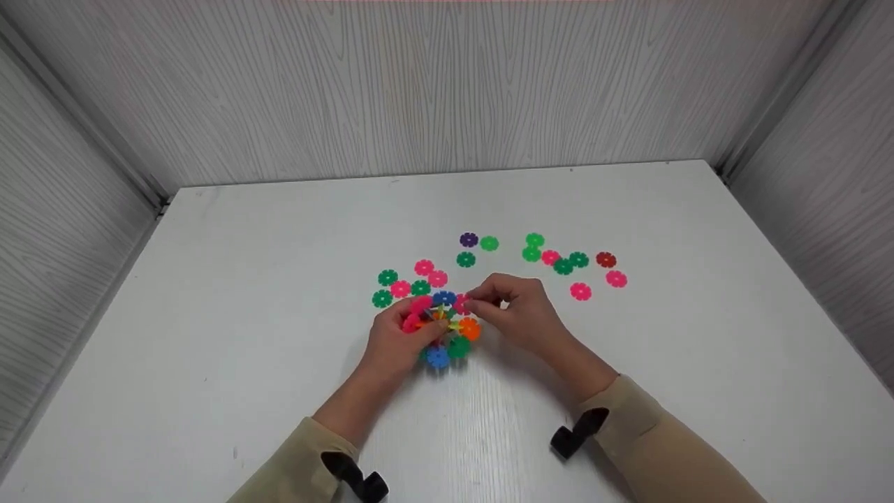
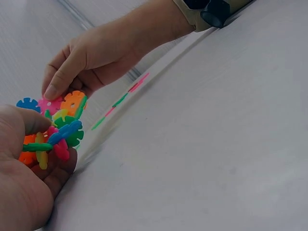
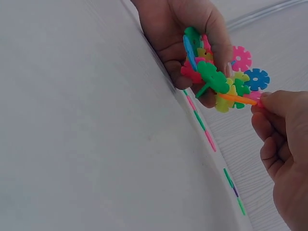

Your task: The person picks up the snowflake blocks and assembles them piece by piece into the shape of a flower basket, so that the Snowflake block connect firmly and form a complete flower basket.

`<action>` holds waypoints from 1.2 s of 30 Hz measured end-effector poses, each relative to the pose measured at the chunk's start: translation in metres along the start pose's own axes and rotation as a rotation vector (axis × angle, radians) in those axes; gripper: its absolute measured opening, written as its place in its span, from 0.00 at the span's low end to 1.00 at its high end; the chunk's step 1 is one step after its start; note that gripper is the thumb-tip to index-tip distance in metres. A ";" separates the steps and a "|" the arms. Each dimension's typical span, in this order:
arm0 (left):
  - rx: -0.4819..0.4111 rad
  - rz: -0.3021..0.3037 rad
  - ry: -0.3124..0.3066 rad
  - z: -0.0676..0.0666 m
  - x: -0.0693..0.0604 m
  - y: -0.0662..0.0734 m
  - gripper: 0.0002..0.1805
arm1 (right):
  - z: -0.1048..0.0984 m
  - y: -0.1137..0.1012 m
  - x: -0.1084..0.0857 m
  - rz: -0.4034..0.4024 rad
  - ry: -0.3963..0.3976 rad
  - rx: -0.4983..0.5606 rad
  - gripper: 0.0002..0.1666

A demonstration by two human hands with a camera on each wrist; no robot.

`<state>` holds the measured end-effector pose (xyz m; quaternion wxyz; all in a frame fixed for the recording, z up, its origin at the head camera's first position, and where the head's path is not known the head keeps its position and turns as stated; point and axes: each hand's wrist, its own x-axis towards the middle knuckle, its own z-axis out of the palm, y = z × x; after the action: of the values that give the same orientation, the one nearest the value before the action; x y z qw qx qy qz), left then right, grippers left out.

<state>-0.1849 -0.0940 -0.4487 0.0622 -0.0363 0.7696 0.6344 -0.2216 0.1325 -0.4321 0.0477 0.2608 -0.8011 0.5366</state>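
My left hand (image 1: pixel 397 341) grips a rounded cluster of interlocked plastic snowflake discs (image 3: pixel 212 77), in green, blue, yellow, orange and pink, with the thumb on the near side. Between thumb and fingertips my right hand (image 1: pixel 529 316) pinches a pink snowflake disc (image 2: pixel 49 105) at the cluster's right edge. Beside that pink disc are a blue disc (image 3: pixel 256 79) and an orange disc (image 1: pixel 470 329) of the cluster. In the right wrist view, the right fingertips cover part of the pink disc, so whether it is slotted in cannot be told. Left-hand fingers hide part of the cluster.
Loose discs lie flat on the white table (image 1: pixel 244 314): several pink and green ones beyond the left hand, a purple disc (image 1: pixel 469 239) farther back, and more to the right, including a dark red disc (image 1: pixel 606 260). Grey wood-grain panels (image 1: pixel 447 84) enclose the table's back and sides.
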 end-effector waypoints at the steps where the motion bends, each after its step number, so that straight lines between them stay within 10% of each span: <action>1: 0.000 -0.001 -0.001 0.000 0.000 0.000 0.30 | 0.000 0.000 0.000 -0.001 -0.007 -0.004 0.04; 13: -0.039 0.021 -0.028 -0.002 -0.001 0.003 0.31 | -0.001 0.002 0.001 0.072 -0.076 0.017 0.13; 26: -0.274 0.042 -0.027 -0.002 -0.001 -0.001 0.25 | -0.005 0.008 0.000 0.175 0.238 0.200 0.10; 36: -0.360 -0.021 0.009 -0.002 -0.002 0.003 0.19 | -0.008 0.010 -0.001 0.139 0.171 0.240 0.12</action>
<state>-0.1833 -0.0956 -0.4449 0.0581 -0.0578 0.6436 0.7610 -0.2271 0.1423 -0.4372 0.0468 0.1620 -0.7403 0.6508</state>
